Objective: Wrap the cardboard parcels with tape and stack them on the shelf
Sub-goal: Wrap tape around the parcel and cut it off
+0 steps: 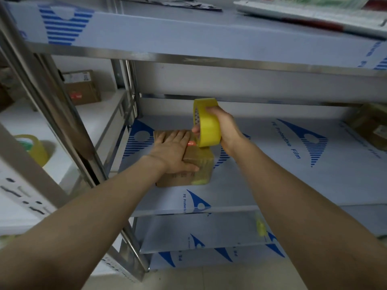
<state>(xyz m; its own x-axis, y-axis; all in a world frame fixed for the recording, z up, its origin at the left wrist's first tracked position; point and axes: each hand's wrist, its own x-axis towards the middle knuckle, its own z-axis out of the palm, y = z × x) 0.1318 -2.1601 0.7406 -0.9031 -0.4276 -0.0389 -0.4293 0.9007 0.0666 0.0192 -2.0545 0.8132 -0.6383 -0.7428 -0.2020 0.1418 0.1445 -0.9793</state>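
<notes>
- Your left hand [173,151]: flat, fingers straight, pressing on top of the parcel [180,178].
- Your right hand [227,126]: curled round one yellow tape roll [207,124], held upright at the parcel's right end.
- Parcel: one, brown cardboard, yellowish tape round its right end, small red label on top, print unreadable; sits on the middle shelf [272,174].
- Shelf film: blue "PE Protective Film".
- Second tape roll [35,149], far left.
- Two more boxes: left box [82,86], right box [372,126].
</notes>
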